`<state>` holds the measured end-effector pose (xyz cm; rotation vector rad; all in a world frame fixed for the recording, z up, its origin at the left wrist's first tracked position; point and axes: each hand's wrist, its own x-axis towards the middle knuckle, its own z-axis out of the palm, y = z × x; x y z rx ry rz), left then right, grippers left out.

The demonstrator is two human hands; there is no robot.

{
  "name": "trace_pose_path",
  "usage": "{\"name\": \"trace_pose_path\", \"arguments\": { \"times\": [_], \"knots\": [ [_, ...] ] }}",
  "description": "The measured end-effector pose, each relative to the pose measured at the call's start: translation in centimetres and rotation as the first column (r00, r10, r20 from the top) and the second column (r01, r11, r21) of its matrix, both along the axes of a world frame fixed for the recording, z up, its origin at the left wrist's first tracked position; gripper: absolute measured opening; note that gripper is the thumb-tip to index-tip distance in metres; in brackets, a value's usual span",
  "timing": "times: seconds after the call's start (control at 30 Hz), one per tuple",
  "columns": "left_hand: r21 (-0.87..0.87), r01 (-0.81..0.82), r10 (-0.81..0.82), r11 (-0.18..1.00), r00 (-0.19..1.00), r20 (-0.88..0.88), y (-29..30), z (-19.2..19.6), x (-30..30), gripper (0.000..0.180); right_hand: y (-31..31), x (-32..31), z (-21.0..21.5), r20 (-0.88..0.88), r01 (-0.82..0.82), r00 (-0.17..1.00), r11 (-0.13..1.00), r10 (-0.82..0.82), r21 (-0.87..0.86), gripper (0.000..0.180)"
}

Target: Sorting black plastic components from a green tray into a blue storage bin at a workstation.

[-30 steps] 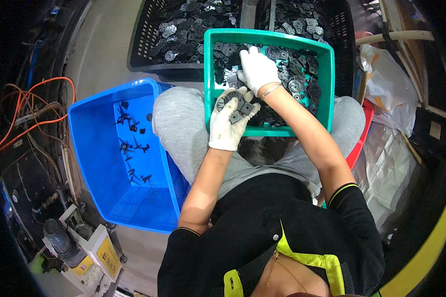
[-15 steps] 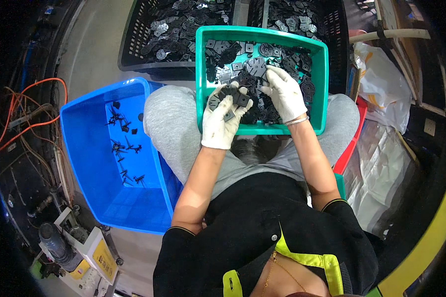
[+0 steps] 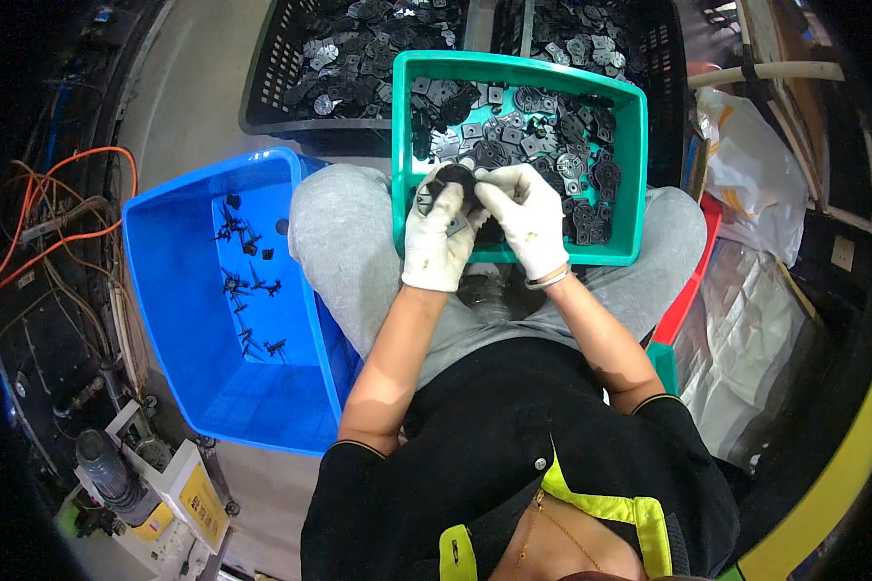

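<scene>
Both my hands wear white gloves and meet over the near left part of a green tub (image 3: 640, 174) on my lap. My left hand (image 3: 438, 240) is closed around several flat black plastic parts (image 3: 455, 178), one of them with radial slots and one square. My right hand (image 3: 527, 215) touches the same bunch from the right, thumb and forefinger pinched at its edge; what sits between those fingertips is hidden. Loose black plastic pieces (image 3: 572, 165), some flat and slotted, fill much of the tub.
A blue bin (image 3: 213, 407) stands at my left with several small black spiky pieces (image 3: 233, 283) inside. Two black perforated crates (image 3: 281, 58) of similar parts lie beyond the tub. Orange cable (image 3: 68, 160) runs at far left; a white plastic bag (image 3: 746, 165) lies at right.
My right hand has come left and nearer, from a round slotted piece above the tub to the bunch in my left hand. That piece is no longer over the tub's middle.
</scene>
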<state>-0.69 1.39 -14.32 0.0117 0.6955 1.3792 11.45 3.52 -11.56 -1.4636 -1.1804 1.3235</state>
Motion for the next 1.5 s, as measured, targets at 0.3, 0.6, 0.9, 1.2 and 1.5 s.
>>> {"name": "trace_pose_path", "arguments": {
  "times": [0.3,0.6,0.9,1.2,1.5],
  "knots": [
    [0.088,0.021,-0.025,0.996,0.999,0.042,1.6,0.5,-0.3,0.03,3.1,0.3,1.4,0.38,-0.135,0.923,0.974,0.058,0.18,0.014],
    [-0.011,0.043,-0.043,0.999,0.999,-0.012,0.2,0.9,0.1,0.045,13.0,-0.2,-4.7,0.937,-0.666,0.35,0.703,-0.002,0.25,0.013],
    [-0.027,0.008,-0.007,1.0,0.999,0.038,-0.5,0.6,-0.3,0.034,6.2,1.2,-0.9,0.439,-0.298,0.879,0.933,0.187,0.2,0.019],
    [0.056,-0.024,0.023,0.998,0.999,0.025,1.8,0.3,1.1,0.037,1.0,1.2,2.0,0.72,-0.509,0.687,0.774,0.101,0.377,0.046],
    [0.037,-0.042,0.04,0.998,0.997,0.062,0.3,-0.2,0.2,0.035,-0.9,0.4,1.1,0.59,-0.391,0.798,0.851,0.124,0.35,0.051]
  ]
}}
